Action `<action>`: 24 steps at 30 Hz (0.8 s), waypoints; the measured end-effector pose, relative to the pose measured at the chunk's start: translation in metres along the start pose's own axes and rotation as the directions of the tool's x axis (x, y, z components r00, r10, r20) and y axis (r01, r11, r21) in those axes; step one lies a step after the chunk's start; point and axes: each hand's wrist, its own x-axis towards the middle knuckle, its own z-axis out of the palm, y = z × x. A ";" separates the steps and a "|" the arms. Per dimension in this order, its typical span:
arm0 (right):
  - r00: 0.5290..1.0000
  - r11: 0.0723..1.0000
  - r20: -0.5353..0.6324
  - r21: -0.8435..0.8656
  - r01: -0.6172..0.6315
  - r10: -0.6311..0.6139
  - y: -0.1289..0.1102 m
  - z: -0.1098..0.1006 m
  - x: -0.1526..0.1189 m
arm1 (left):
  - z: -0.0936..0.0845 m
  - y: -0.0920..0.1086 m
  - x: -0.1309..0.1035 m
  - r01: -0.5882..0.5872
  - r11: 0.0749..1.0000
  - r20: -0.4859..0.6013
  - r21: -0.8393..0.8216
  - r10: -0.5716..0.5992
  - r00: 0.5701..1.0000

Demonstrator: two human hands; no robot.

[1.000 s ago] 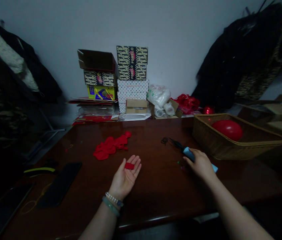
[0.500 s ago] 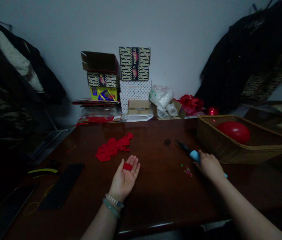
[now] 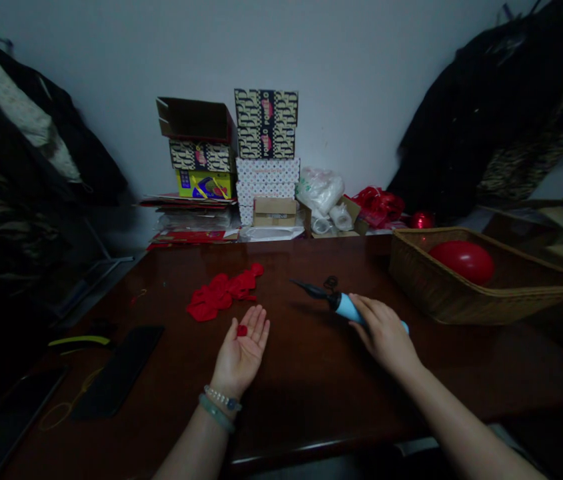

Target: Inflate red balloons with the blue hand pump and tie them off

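Note:
My left hand [image 3: 245, 347] is palm up over the near middle of the table, fingers stretched. A small, limp red balloon [image 3: 242, 331] is held at the base of its fingers by the thumb. My right hand [image 3: 385, 333] is wrapped round a light-blue balloon pump [image 3: 350, 309] from above. The pump's black nozzle [image 3: 311, 289] points left, above the tabletop and apart from the balloon. Beyond my left hand lies a pile of limp red balloons [image 3: 221, 293]. A black coiled band [image 3: 331, 283] shows just behind the pump.
A wicker basket [image 3: 431, 300] at the right holds an inflated red balloon [image 3: 463, 261]. Dark flat devices [image 3: 120, 373] and a yellow-edged item [image 3: 80, 341] lie at the left. Stacked boxes [image 3: 267, 180] and plastic bags [image 3: 321, 192] stand along the back wall.
My right hand has lifted the balloon pump and brought it left, towards my left hand. The red balloon in my left hand now shows as a smaller patch.

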 end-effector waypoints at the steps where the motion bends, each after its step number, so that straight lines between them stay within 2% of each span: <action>1: 0.998 0.996 -0.019 0.057 0.061 -0.060 -0.013 -0.002 0.000 | 0.000 0.000 0.000 -0.005 1.000 0.001 -0.001 0.005 1.000; 5: 0.983 0.969 -0.012 0.163 0.183 -0.184 -0.056 -0.004 -0.003 | -0.003 0.002 0.002 -0.016 1.000 -0.022 0.008 0.016 1.000; 10: 0.969 0.952 0.045 0.203 0.230 -0.244 -0.087 0.005 -0.007 | -0.007 0.012 0.001 -0.067 0.998 -0.009 0.014 0.067 0.998; 18: 0.965 0.951 0.037 0.185 0.248 -0.259 -0.108 0.019 -0.007 | -0.014 0.031 -0.002 -0.173 0.984 -0.066 0.040 0.176 0.982; 24: 0.963 0.949 0.034 0.183 0.257 -0.268 -0.112 0.019 -0.007 | -0.008 0.027 -0.010 -0.280 0.914 -0.083 0.293 0.316 0.945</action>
